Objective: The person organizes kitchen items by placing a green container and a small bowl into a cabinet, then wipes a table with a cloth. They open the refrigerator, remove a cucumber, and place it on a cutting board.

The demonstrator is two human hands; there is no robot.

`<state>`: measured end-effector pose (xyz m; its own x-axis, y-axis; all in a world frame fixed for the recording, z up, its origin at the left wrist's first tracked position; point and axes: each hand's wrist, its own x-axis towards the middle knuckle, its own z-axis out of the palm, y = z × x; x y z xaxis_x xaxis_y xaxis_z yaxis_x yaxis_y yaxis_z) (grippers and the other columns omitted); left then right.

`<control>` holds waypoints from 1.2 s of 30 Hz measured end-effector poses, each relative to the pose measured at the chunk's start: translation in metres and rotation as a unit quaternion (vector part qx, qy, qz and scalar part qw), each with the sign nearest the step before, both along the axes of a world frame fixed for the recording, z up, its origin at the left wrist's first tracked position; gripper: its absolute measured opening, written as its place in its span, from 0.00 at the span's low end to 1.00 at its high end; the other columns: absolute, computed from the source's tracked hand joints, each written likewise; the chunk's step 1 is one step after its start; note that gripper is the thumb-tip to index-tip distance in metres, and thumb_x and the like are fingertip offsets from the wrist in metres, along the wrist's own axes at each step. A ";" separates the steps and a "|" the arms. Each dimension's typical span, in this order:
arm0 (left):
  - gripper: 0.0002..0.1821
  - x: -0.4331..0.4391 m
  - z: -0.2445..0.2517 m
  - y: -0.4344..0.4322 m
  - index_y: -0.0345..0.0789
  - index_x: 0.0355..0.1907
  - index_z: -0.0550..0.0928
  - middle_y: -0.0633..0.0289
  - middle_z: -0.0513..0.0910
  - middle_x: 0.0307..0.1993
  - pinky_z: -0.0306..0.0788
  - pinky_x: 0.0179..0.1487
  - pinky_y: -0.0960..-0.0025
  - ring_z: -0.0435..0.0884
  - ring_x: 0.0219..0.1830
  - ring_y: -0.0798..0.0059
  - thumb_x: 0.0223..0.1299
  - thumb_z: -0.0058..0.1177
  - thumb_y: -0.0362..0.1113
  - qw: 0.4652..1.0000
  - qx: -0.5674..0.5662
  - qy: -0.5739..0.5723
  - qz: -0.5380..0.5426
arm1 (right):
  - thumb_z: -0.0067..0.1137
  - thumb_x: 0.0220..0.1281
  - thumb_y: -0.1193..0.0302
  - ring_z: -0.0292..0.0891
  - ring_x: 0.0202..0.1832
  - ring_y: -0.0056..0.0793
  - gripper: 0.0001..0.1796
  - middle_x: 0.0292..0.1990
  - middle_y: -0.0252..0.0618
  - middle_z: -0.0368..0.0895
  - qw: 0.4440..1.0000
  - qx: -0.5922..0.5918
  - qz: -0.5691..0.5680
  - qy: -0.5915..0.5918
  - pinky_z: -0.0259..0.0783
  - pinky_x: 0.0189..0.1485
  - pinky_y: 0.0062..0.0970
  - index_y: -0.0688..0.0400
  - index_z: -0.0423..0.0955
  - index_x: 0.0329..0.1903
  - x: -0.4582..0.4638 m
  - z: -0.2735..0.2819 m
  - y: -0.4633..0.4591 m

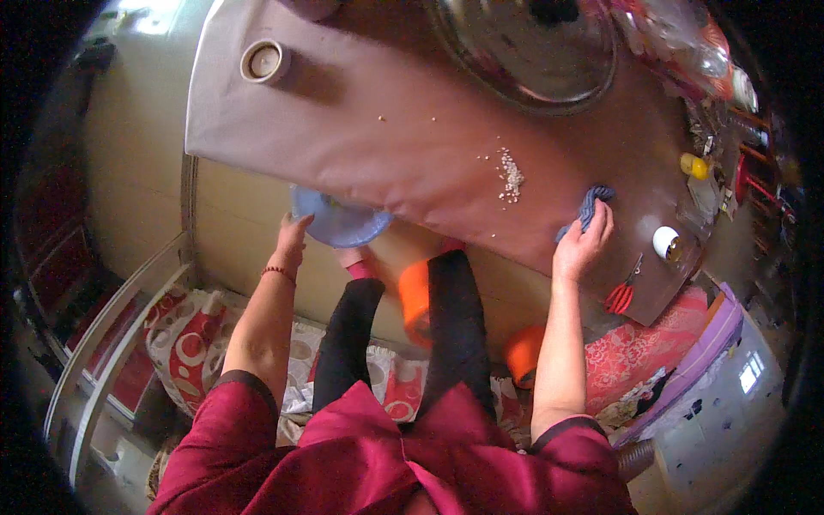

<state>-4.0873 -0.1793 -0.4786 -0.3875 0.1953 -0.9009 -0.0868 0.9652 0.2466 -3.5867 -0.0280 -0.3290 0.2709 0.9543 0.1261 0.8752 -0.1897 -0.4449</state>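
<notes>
My left hand grips the rim of a blue plastic basin, which sits below the table's near edge. The table edge hides part of the basin, and I cannot make out what lies inside it. My right hand rests on the brown-covered table, closed around a bunched blue-grey cloth. To the left of the cloth, apart from it, is a small heap of whitish bits, with several loose ones scattered around. They look like grains or crumbs.
Scissors with red handles and a small white container lie right of my right hand. A cup stands far left; a large round shiny vessel or tray is at the back. An orange container is by my legs.
</notes>
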 end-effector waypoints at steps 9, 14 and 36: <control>0.29 0.015 -0.043 -0.006 0.30 0.61 0.69 0.54 0.81 0.45 0.80 0.41 0.61 0.83 0.41 0.63 0.57 0.60 0.34 0.987 0.003 0.152 0.045 | 0.51 0.53 0.83 0.67 0.61 0.50 0.26 0.59 0.50 0.69 0.997 0.072 0.016 0.020 0.64 0.64 0.44 0.61 0.71 0.59 -0.118 -0.013 -0.012; 0.19 0.039 -0.037 -0.016 0.29 0.52 0.72 0.55 0.81 0.41 0.83 0.35 0.62 0.84 0.38 0.63 0.58 0.57 0.30 0.983 0.070 -0.109 0.130 | 0.53 0.55 0.83 0.68 0.59 0.52 0.24 0.56 0.53 0.71 0.994 0.093 -0.051 0.009 0.65 0.62 0.44 0.61 0.72 0.57 -0.158 -0.015 -0.005; 0.13 0.149 0.126 -0.027 0.31 0.44 0.78 0.65 0.80 0.28 0.70 0.28 0.73 0.76 0.24 0.78 0.54 0.54 0.25 0.975 0.105 -0.051 0.188 | 0.59 0.47 0.84 0.71 0.60 0.46 0.27 0.57 0.42 0.74 0.929 -0.051 0.348 0.113 0.69 0.63 0.39 0.53 0.76 0.54 -0.140 -0.004 0.034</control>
